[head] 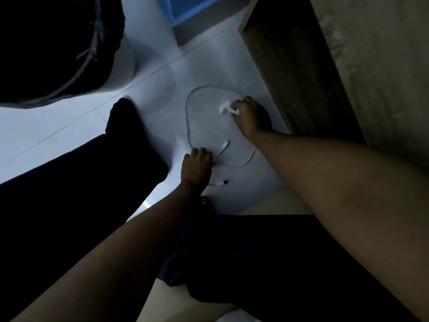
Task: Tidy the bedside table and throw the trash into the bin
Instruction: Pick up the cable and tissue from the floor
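Observation:
A white cable (188, 126) lies in a loose loop on the pale tiled floor, with one plug (225, 144) inside the loop and another plug (222, 182) below it. My left hand (197, 163) reaches down with curled fingers onto the cable at the loop's lower left. My right hand (251, 116) grips a crumpled white tissue (225, 108) at the loop's upper right. A bin (58, 73) lined with a black bag stands at the upper left.
A dark wooden furniture side (290, 73) rises on the right beside a pale mattress (383, 66). A blue box (185, 10) sits at the top. My dark-trousered legs (92, 173) cover the left and bottom of the floor.

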`<state>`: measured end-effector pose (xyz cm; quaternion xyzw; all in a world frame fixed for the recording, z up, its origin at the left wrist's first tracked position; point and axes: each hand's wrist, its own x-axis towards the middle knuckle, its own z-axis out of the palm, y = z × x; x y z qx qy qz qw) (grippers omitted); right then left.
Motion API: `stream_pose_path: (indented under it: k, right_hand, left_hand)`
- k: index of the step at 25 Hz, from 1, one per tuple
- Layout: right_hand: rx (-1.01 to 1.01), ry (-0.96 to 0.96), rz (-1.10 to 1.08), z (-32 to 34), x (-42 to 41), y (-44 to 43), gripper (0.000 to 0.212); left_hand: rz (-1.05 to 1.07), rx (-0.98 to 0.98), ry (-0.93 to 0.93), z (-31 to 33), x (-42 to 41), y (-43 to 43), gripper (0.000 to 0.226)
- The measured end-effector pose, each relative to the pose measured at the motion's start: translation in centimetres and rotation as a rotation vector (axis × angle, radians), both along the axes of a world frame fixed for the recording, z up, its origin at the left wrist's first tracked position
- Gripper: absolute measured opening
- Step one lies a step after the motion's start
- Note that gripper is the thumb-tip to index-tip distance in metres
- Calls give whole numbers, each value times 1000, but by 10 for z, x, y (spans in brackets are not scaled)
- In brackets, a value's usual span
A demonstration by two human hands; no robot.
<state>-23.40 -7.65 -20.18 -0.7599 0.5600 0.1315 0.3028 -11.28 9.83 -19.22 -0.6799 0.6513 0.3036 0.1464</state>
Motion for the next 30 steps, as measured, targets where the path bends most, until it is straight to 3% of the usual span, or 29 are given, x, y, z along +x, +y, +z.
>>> stream_pose_path:
  k: [8, 14, 19, 26, 30]
  right_hand:
    - [-57, -89, -53, 9, 16, -5, 25]
    - [-64, -143, -126, 49, 21, 6, 21]
    - [-104, -280, -168, 148, 36, -2, 17]
    - [-331, -721, -296, 312, 46, -23, 11]
    - [-427, -916, -321, 403, 1, 9, 10]
  left_hand:
    - [-56, 42, -23, -4, 2, -9, 8]
    - [320, -16, 157, 37, -4, -19, 20]
    - [424, -142, 210, 131, 23, -49, 20]
    - [635, -531, 232, 293, 34, -79, 36]
    - [724, -666, 319, 377, 11, -58, 44]
